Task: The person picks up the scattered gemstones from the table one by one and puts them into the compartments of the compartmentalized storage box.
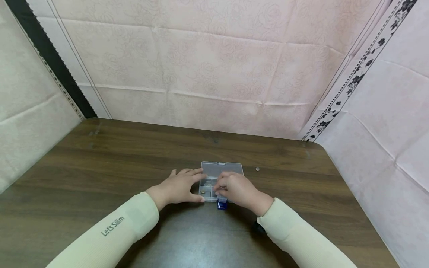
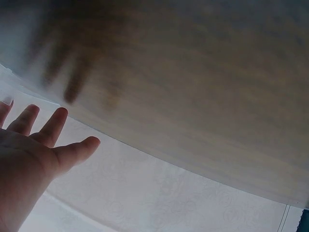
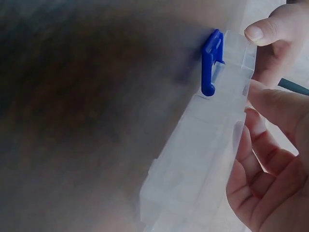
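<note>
A clear plastic compartment box (image 1: 221,169) stands on the table with its lid laid back, away from me. A blue latch (image 1: 222,205) hangs at its near side. My left hand (image 1: 180,187) lies at the box's left side, fingers spread, thumb and fingertips right at the edge. Over the right compartments is my right hand (image 1: 239,189), fingers curled and thumb close to the index finger; I cannot tell whether anything is between them. Small pieces show in the left compartments. In the right wrist view, the fingers (image 3: 246,176) curl at the box's rim.
A small round piece (image 1: 257,169) lies on the brown wooden table (image 1: 134,156), right of the lid. Pale patterned cloth (image 1: 214,67) hangs behind the table's far edge and along both sides.
</note>
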The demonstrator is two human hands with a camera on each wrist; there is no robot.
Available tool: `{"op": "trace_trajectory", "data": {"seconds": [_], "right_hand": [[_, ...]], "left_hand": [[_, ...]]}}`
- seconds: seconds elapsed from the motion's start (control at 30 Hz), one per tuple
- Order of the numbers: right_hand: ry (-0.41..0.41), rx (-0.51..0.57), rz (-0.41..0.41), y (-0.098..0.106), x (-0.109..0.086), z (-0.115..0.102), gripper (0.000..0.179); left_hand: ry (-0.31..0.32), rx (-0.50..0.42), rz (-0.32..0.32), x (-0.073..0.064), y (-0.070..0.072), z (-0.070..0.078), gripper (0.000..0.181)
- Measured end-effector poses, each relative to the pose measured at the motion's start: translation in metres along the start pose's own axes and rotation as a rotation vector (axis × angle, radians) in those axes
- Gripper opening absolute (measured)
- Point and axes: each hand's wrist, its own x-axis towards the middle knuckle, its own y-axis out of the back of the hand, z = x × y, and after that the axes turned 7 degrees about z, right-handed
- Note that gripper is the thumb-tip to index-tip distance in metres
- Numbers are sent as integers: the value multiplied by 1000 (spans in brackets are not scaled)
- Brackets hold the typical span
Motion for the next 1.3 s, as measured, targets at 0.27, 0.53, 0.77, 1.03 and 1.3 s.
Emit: {"op": "trace_trajectory", "data": {"seconds": [0.27,0.53,0.77,1.03,1.3], "right_hand": [[-1,5,32,1,-2,0,24],[-2,-20,89,4,-5,2,54],[-47,-21,94,7,-7,6,66],[-115,20,100,18,-11,15,69],[-220,16,91,27,-16,28,71]], "left_hand": [[-1,2,-4,0,1,0,77],[1,19,0,0,0,-1,77],[2,21,4,1,0,1,77],[4,24,3,2,-1,0,77],[7,14,11,1,-1,-1,76]]}}
